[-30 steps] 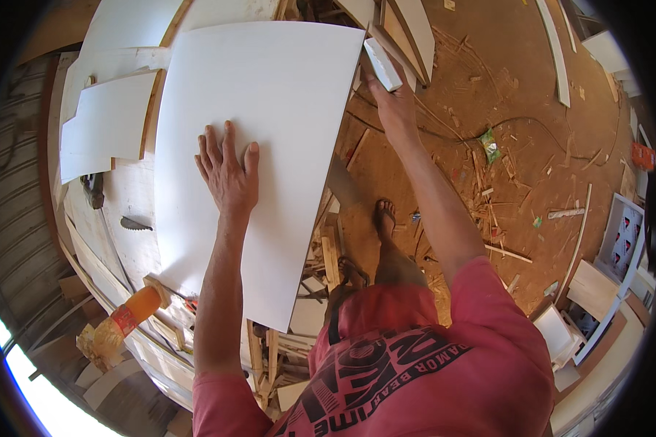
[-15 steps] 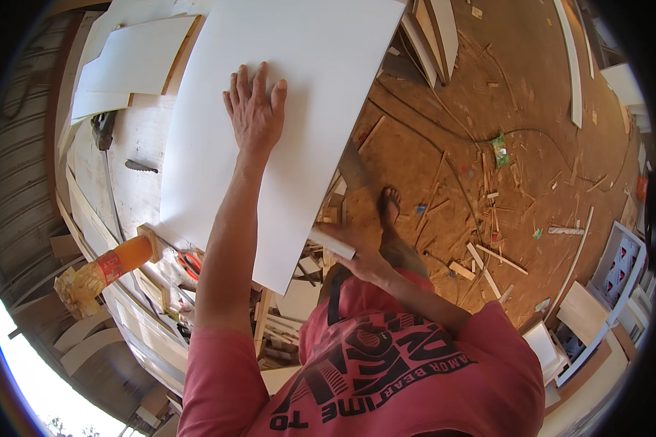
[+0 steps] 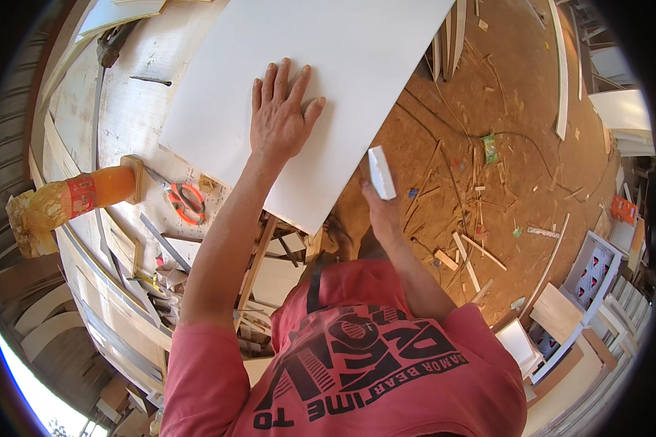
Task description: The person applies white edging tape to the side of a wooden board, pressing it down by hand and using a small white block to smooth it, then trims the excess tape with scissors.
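A large white panel (image 3: 342,80) lies across the workbench and juts past its right side. Flat on its face rests my left hand (image 3: 280,120), fingers spread and empty. Beside the panel's right edge, my right hand (image 3: 381,204) grips a short white block (image 3: 381,173), narrow and straight-sided. What the block is made of I cannot tell. It is close to the panel's edge; whether they touch is unclear.
On the bench to the left are orange-handled scissors (image 3: 186,202), an orange-filled plastic bottle (image 3: 87,197), a dark thin blade (image 3: 151,80) and a clamp (image 3: 113,45). Wood scraps (image 3: 474,262) and a cable (image 3: 452,160) litter the brown floor. A white box frame (image 3: 587,291) stands at right.
My right hand has moved forward with the white block, from the panel's near corner to along its right edge. My left hand stays flat on the panel. The whole view has shifted.
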